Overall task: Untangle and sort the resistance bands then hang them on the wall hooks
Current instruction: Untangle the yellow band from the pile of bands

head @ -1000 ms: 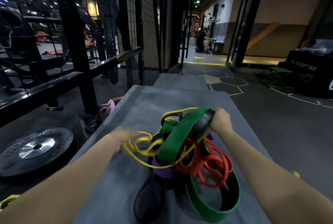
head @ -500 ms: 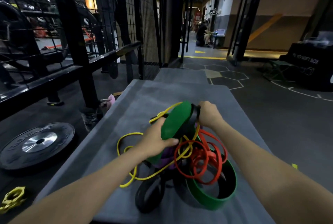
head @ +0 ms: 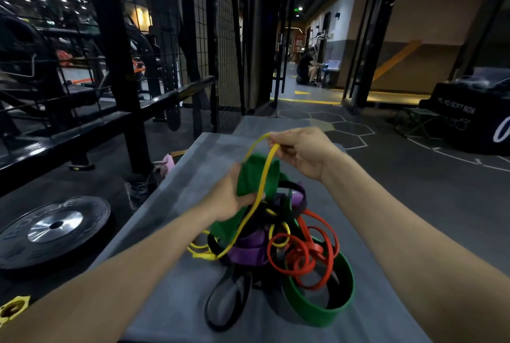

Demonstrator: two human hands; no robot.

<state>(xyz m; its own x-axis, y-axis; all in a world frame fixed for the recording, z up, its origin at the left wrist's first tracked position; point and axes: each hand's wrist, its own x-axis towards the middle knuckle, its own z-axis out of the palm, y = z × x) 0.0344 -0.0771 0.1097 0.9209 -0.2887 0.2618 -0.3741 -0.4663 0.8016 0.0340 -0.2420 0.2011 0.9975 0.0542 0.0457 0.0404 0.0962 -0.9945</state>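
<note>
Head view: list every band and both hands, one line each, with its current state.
yellow band: pinched and lifted at its top loop, lower part tangled in the pile
green band: one end held up, the rest lying looped on the grey platform
red band: coiled, tangled, lying
purple band: buried in tangle
black band: lying, partly under pile
left hand: grips green band
right hand: pinches yellow band

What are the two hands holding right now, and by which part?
Right hand pinches the yellow band at the top of its raised loop. Left hand grips the wide green band along the left edge of its upper fold.
</note>
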